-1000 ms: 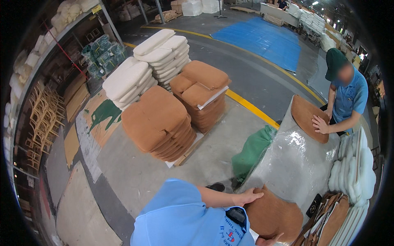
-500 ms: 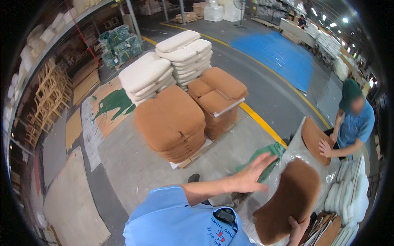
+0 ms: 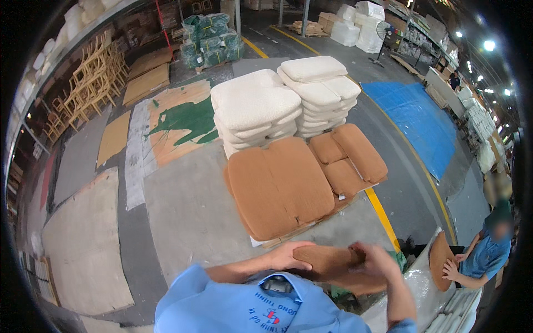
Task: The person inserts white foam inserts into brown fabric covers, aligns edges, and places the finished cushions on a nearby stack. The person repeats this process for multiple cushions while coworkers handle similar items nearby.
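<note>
A brown fabric cushion [image 3: 328, 263] is held level in front of my body. My left hand [image 3: 292, 256] is closed round its left end. At the cushion's right end, my right hand [image 3: 378, 260] grips the upper edge with bent fingers. Just beyond it stands a stack of brown cushions [image 3: 280, 186] on a low base, with a second brown stack [image 3: 350, 152] beside it on the right. Behind these are two piles of white cushions [image 3: 252, 102].
At the right, a person [image 3: 483, 250] in a blue shirt rests both hands on another brown cushion [image 3: 441, 261] on a plastic-covered table [image 3: 408, 288]. Farther off lie a blue sheet [image 3: 413, 122] and green wrapped bundles [image 3: 214, 41]. Wooden chair frames [image 3: 94, 77] are piled at the left.
I have turned left, bringing the brown cushion from the plastic-covered table toward the stacks. My left hand, free and spread before, now holds it along with my right.
</note>
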`<state>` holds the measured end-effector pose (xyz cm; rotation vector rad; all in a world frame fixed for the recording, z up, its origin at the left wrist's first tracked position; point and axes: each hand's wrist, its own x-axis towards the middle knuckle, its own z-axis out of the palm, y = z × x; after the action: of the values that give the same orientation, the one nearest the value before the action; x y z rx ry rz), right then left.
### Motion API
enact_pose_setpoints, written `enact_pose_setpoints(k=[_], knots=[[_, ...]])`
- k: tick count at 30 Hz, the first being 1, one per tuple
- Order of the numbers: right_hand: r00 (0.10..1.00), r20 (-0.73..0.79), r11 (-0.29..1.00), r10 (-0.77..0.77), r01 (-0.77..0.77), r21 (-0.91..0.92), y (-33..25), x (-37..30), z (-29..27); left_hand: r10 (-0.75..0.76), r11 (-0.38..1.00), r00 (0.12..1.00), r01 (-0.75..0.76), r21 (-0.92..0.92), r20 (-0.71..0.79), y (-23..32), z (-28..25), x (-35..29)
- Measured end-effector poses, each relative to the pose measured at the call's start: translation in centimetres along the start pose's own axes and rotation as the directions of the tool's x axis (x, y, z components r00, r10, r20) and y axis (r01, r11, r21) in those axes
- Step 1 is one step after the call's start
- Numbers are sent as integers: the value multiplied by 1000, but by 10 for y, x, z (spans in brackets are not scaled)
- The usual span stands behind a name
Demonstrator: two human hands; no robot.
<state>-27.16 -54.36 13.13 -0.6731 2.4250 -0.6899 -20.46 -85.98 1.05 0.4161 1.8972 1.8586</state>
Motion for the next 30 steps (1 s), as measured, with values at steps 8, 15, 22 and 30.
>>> enact_pose_setpoints(k=[8,15,22,30], knots=[[728,-436,833,-530,348,-430,-123,197,-119,-77,708,738,-433,-558,-670,22,-133,-2],[809,-588,938,-28,224,264,1,210,-94,-126,738,607,-471,-483,-784,4,-272,6],[469,-248,329,848,-98,939,203,31,103,-419,814,481,-176,-554,-770,-82,-319,54],[486,169,-7,858,-318,948,153,-117,333,-299,876,478,-207,-437,-826,-73,-343,79]])
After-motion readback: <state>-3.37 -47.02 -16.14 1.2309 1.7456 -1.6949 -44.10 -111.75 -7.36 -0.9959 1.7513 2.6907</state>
